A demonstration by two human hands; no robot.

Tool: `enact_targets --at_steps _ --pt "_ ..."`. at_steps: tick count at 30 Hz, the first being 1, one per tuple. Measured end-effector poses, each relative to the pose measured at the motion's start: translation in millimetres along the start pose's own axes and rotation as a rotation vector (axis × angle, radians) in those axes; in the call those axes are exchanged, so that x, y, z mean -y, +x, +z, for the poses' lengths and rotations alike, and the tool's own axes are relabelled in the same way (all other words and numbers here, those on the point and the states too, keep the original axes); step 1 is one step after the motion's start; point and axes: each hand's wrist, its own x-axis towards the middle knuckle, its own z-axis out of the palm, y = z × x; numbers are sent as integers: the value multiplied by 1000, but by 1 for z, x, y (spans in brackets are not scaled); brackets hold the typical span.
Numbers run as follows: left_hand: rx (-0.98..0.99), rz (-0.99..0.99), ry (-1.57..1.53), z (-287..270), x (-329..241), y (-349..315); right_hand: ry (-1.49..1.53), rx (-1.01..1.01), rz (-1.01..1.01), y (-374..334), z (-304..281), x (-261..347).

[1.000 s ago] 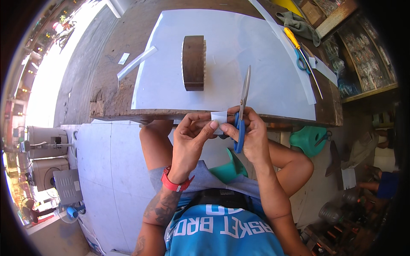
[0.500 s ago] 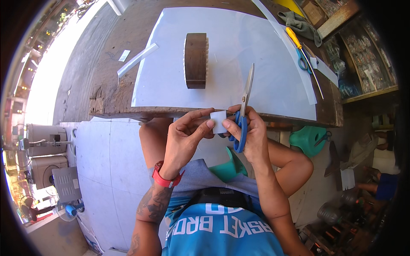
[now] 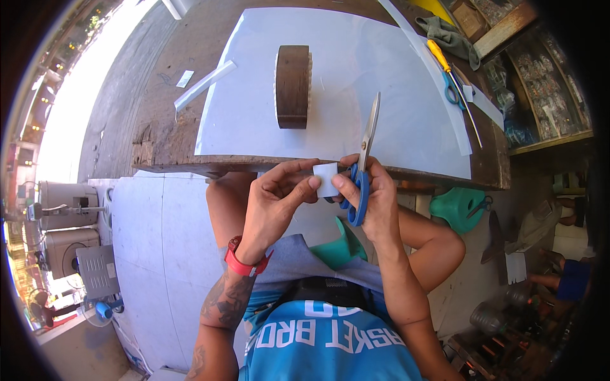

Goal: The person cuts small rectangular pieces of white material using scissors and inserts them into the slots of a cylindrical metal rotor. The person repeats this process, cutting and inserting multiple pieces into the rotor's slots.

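Observation:
My left hand (image 3: 274, 203) pinches a small white paper piece (image 3: 326, 179) between thumb and fingertips, just below the table's front edge. My right hand (image 3: 375, 200) grips blue-handled scissors (image 3: 363, 166); their blades are closed and point up over the table, and its fingertips also touch the paper piece. A big white sheet (image 3: 356, 82) lies on the worn wooden table (image 3: 159, 120) ahead. A dark wooden round block (image 3: 293, 86) stands on edge on that sheet.
A white strip (image 3: 204, 85) and a small scrap (image 3: 185, 79) lie on the table's left part. At the right rear are a yellow-handled tool (image 3: 440, 56), a second pair of blue scissors (image 3: 452, 93) and a grey cloth (image 3: 450, 37). Green plastic objects (image 3: 459, 208) sit below the table.
My left wrist turned and dropped slightly, and the paper piece is now held flatter and more exposed between both hands. The scissors tilted a little to the right.

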Motion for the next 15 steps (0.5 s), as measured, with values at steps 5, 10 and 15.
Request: enact_targets --at_steps 5,10,15 --pt "3 0 -1 0 1 0 12 10 -6 0 0 -1" --pt "-8 4 -12 1 2 0 15 8 1 0 0 -2" --pt "-4 6 4 0 2 -1 4 2 -3 -1 1 -3"
